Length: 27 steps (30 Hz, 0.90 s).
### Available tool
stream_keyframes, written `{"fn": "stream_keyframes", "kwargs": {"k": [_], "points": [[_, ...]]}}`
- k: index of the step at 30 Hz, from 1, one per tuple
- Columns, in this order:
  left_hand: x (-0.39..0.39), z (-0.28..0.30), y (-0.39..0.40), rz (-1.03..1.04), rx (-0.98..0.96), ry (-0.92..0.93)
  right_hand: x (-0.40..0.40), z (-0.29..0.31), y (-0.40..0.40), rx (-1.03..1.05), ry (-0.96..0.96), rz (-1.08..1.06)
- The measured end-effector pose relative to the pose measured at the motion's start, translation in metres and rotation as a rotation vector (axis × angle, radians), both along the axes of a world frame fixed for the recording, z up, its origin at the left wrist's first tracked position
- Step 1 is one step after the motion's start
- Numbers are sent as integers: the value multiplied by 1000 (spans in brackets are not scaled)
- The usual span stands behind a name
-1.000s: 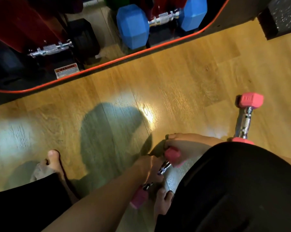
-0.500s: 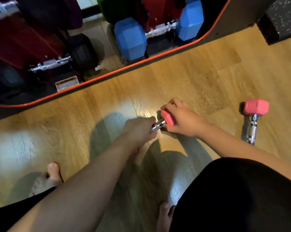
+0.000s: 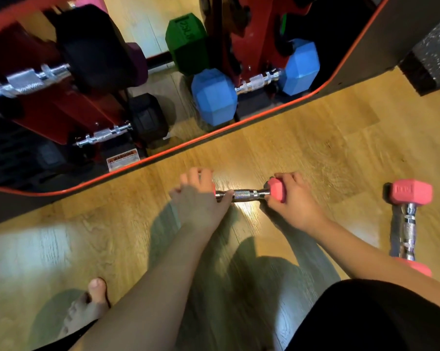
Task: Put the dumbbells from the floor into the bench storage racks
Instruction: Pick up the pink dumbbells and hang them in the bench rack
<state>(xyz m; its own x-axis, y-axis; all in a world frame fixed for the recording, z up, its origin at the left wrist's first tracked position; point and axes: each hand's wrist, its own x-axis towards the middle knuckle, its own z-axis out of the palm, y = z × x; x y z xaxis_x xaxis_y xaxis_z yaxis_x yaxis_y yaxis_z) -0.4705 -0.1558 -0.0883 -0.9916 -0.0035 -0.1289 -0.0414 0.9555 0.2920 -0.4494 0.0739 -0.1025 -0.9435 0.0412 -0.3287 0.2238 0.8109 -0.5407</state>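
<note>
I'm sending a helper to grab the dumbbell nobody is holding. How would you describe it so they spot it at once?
Start at the black bench with red edging and look down to the wooden floor, at the far right. There a small pink-headed dumbbell with a chrome handle lies alone, pointing toward the bench. Its pink twin is gripped by both hands; the racked ones are blue, green or black.

Both hands, left hand [image 3: 198, 201] and right hand [image 3: 293, 201], gripped pink dumbbell [image 3: 246, 194] above wood floor [image 3: 315, 148]; second pink dumbbell [image 3: 407, 219] lay near right.

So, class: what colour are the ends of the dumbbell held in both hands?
Pink, seen in the head view: the held dumbbell shows a pink end at the right hand.
</note>
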Motion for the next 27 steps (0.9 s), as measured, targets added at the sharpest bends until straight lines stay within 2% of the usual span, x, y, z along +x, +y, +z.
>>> {"fn": "stream_keyframes", "kwargs": {"k": [2, 4, 15, 20, 27], "points": [[2, 1, -4, 150, 150, -99, 0, 0, 1, 16, -8, -20], [8, -2, -6, 205, 268, -173, 2, 1, 2, 24, -40, -58], [9, -7, -2, 353, 465, -197, 3, -3, 2, -182, -91, -256], [-8, 12, 13, 278, 515, -27, -9, 5, 11, -284, -36, -362], [-73, 68, 36, 201, 638, 199, -71, 65, 21, -349, 298, -512]]}}
